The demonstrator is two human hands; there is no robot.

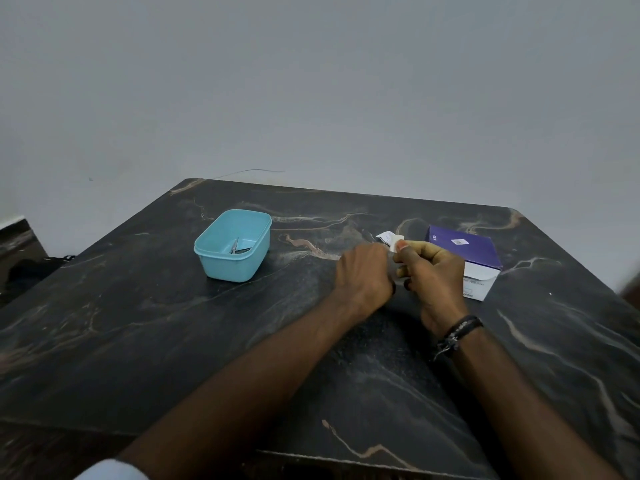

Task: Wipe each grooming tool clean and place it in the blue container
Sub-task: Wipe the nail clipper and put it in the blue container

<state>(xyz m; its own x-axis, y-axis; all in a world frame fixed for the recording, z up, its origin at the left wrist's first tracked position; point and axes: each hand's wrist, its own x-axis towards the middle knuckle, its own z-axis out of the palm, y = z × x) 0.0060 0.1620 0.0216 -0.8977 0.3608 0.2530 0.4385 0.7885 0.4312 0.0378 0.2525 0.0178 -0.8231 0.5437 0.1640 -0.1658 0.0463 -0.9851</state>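
Dark veined marble table (173,341), grey wall (311,81).

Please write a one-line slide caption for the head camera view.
Both hands, left hand and right hand, hold a small white wipe above the dark marble table, between a blue container and a purple box.

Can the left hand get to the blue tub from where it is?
Probably yes. The left hand is near the blue container, with only bare tabletop between them, and the tub's top is open. Its fingers look curled by the white wipe.
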